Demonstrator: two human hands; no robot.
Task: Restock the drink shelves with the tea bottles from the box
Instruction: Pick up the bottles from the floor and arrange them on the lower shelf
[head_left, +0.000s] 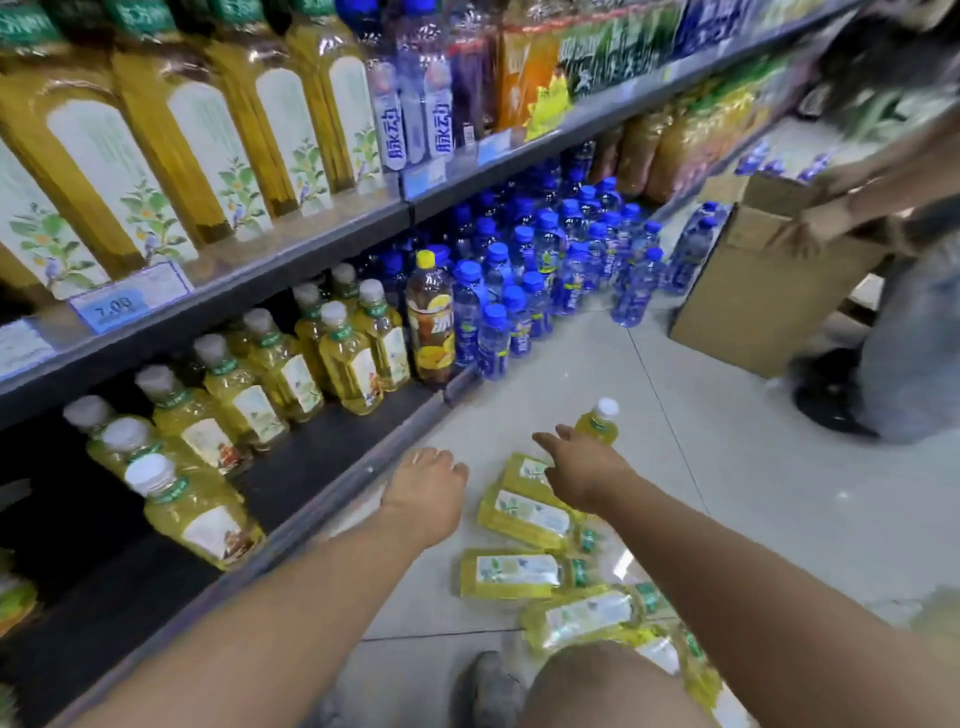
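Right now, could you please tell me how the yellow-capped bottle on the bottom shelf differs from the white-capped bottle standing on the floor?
The yellow-capped bottle holds a dark brown drink; the white-capped bottle holds pale yellow tea. The yellow-capped bottle stands on the bottom shelf among other bottles; the white-capped bottle stands alone on the floor, just beyond the right hand. Both are upright and capped.

Beside the right hand (584, 470), tea bottles (524, 512) of clear glossy plastic — paper-look labels; pale floor tiles (701, 441) smooth, faintly shiny; box (753, 306) beyond — matt brown cardboard.
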